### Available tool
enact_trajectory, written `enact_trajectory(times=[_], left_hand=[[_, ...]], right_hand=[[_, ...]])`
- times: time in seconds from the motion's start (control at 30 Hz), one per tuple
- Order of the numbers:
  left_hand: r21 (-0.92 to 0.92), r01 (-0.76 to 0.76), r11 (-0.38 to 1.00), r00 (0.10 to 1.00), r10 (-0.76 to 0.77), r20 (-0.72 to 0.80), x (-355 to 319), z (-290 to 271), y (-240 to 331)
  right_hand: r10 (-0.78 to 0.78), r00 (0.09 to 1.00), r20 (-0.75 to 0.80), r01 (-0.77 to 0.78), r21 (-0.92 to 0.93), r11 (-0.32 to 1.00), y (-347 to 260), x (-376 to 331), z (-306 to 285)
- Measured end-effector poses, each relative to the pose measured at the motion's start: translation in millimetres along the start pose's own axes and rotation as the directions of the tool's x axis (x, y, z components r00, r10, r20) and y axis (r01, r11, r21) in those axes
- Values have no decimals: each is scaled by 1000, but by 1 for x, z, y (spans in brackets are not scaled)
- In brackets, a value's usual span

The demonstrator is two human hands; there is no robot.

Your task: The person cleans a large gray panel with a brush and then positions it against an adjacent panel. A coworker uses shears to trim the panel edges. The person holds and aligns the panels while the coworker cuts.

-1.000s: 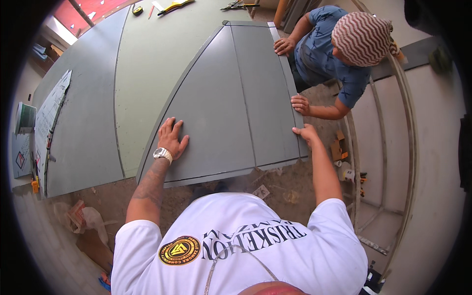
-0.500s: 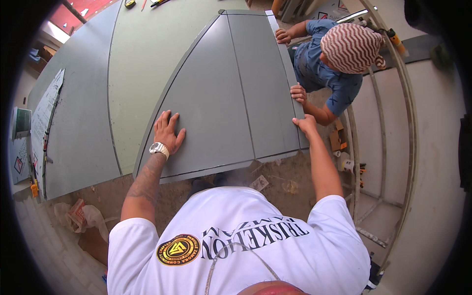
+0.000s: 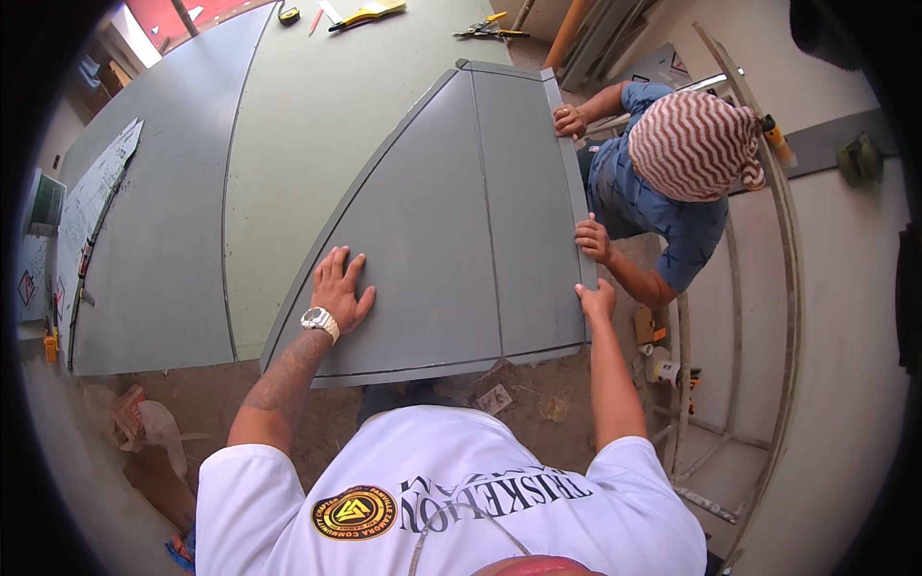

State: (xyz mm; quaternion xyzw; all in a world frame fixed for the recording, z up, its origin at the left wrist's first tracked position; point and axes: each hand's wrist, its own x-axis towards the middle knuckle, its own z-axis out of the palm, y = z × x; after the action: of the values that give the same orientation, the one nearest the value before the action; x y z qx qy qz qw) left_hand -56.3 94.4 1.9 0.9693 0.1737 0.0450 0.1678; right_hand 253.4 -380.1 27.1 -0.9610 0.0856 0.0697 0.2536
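Observation:
A large grey sheet panel (image 3: 413,240) with a slanted, slightly curved left edge lies partly over the table, its near end reaching past the table toward my body. Dark score lines run along it, and a narrow raised strip (image 3: 567,163) borders its right side. My left hand (image 3: 338,288) rests flat on the panel's left part, fingers spread, a pale watch on the wrist. At the near right corner, my right hand (image 3: 597,300) grips the edge, thumb on top; its other fingers are mostly hidden. A co-worker's two hands (image 3: 594,238) hold the same right edge farther up.
The table (image 3: 279,173) carries grey and pale green sheets. On it lie a yellow-handled brush or scraper (image 3: 370,13), snips (image 3: 488,29), a tape measure (image 3: 289,15) and papers (image 3: 91,230). The co-worker (image 3: 663,182) stands at right, before a wooden frame (image 3: 795,288).
My view has tilted, so the panel, my hands and the co-worker appear lower, and more tools show at the far end. Both my hands keep about the same places on the panel.

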Motion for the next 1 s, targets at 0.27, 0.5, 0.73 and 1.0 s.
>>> enact_trajectory(times=[0.27, 0.5, 0.73, 1.0], left_hand=[[-9, -1, 1000, 1000, 1, -9, -9, 3, -1], [-22, 14, 1000, 1000, -14, 11, -11, -2, -3], [7, -23, 1000, 1000, 23, -9, -5, 3, 0], [41, -9, 999, 1000, 10, -23, -10, 7, 2]], right_hand=[[-33, 997, -71, 28, -70, 997, 6, -3, 22], [-13, 923, 385, -27, 98, 995, 0, 27, -8], [54, 944, 325, -91, 100, 991, 23, 47, 21], [-53, 969, 242, 74, -78, 994, 3, 29, 16]])
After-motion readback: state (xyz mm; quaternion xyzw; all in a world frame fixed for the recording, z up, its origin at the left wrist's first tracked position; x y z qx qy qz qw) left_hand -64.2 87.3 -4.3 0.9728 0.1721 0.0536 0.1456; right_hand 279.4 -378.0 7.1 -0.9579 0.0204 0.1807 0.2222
